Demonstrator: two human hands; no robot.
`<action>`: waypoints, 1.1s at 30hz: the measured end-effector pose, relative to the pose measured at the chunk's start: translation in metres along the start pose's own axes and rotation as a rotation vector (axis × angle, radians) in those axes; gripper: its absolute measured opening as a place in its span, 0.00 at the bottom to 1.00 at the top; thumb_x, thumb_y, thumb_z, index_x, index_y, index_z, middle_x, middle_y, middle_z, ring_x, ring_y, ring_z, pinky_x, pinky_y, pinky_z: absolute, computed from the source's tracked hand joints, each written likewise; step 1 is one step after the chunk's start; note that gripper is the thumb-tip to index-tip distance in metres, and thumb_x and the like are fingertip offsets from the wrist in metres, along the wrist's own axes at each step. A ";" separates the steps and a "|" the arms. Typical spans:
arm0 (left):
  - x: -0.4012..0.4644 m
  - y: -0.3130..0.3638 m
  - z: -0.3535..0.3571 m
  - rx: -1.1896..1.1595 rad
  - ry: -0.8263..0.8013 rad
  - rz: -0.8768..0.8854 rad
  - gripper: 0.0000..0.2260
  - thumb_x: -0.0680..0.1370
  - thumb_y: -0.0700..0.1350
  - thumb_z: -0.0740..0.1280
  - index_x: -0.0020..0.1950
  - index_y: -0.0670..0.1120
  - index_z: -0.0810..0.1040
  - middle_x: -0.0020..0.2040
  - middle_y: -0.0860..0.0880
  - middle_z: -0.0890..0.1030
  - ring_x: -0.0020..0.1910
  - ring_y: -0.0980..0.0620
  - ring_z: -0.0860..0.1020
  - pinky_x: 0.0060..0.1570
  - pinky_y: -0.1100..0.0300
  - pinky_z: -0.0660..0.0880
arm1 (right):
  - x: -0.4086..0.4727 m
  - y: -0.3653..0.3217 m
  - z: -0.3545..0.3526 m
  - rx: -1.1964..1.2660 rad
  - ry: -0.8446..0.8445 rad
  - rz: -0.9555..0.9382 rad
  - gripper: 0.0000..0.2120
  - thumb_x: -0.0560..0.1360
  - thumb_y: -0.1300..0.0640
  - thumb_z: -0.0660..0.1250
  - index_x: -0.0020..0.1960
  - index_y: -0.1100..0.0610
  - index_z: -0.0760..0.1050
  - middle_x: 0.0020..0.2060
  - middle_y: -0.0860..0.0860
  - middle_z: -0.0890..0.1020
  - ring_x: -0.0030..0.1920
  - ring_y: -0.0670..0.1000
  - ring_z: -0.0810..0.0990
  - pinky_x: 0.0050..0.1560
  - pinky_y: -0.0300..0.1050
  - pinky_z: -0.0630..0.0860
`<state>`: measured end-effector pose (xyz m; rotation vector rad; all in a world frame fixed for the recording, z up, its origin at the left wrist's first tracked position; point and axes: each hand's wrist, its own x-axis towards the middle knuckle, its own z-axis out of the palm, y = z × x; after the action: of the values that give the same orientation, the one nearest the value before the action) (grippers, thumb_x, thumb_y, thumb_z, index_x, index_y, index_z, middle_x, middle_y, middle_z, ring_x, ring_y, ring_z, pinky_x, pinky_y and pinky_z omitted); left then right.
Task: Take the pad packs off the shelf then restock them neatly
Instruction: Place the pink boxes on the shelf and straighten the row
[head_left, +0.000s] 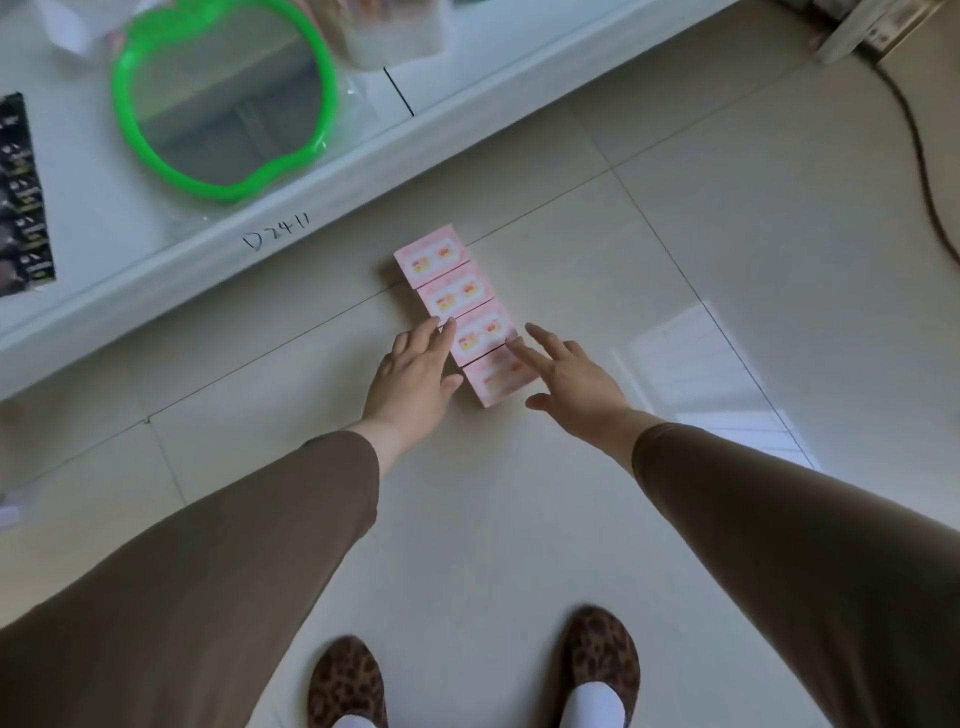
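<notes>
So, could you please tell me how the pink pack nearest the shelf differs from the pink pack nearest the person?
The farthest pack lies untouched, its whole top showing; the nearest pack sits between both hands, with the right hand partly covering its top. The left hand rests beside the nearest pack; no hand reaches the farthest one. The farthest pack lies close to the shelf edge; the nearest lies further out on the floor. Both are pink, similarly printed, and lie flat in one row.

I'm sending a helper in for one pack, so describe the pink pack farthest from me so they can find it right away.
Start at the white shelf with D2411 handwritten on its front edge. On the tiled floor just below that writing lies a row of four pink pad packs, end to end. The farthest pack is the end one nearest the shelf, away from the left hand and the right hand.
</notes>
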<state>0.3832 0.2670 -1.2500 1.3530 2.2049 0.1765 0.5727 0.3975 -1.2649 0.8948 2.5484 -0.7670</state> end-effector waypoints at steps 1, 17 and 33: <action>0.004 -0.002 0.004 0.007 -0.003 0.000 0.29 0.82 0.48 0.63 0.81 0.50 0.54 0.79 0.51 0.56 0.75 0.47 0.57 0.71 0.50 0.63 | 0.003 0.002 0.004 -0.017 0.005 -0.013 0.38 0.78 0.54 0.69 0.80 0.41 0.50 0.80 0.44 0.49 0.71 0.54 0.62 0.58 0.50 0.75; 0.021 -0.014 0.035 0.026 0.110 0.111 0.21 0.79 0.45 0.67 0.72 0.52 0.72 0.77 0.51 0.64 0.73 0.47 0.61 0.70 0.49 0.63 | -0.004 0.020 0.034 -0.003 0.129 -0.102 0.26 0.72 0.54 0.75 0.66 0.53 0.69 0.72 0.45 0.70 0.65 0.53 0.70 0.51 0.50 0.78; 0.007 0.007 0.016 -0.256 0.026 -0.073 0.29 0.71 0.41 0.75 0.69 0.47 0.67 0.60 0.46 0.77 0.57 0.44 0.75 0.52 0.51 0.74 | -0.044 0.055 -0.002 0.253 0.079 0.132 0.30 0.73 0.56 0.74 0.72 0.51 0.67 0.63 0.46 0.73 0.59 0.51 0.75 0.55 0.49 0.75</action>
<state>0.3947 0.2738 -1.2627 1.1346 2.1625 0.4353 0.6409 0.4138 -1.2633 1.1810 2.4646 -1.0478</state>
